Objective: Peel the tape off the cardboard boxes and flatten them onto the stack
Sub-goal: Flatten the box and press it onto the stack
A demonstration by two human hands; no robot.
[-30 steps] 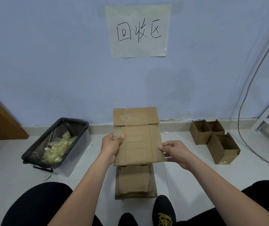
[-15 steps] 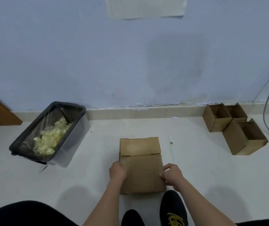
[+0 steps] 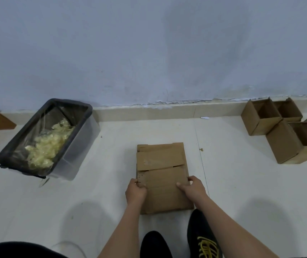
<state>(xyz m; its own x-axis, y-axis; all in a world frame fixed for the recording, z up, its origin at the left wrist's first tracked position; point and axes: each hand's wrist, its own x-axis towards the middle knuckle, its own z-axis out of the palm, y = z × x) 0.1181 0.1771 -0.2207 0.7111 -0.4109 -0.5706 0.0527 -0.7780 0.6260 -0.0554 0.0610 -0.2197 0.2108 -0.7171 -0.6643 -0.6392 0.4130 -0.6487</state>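
Already both hands, left hand (image 3: 135,190) and right hand (image 3: 192,186), grasp the flattened box (image 3: 163,175) on the stack; three open boxes (image 3: 283,131) wait at two o'clock

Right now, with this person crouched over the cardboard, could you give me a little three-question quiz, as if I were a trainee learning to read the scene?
1. True or false: the flattened box lies on the floor with both hands on its side edges.
2. How many open boxes stand at the right by the wall?
3. What fills the bin at the left? A) peeled tape wads B) folded cardboard C) water

Key:
1. True: the left hand grips its left edge, the right hand its right edge.
2. Three.
3. A, the pale crumpled tape, as far as one can tell.
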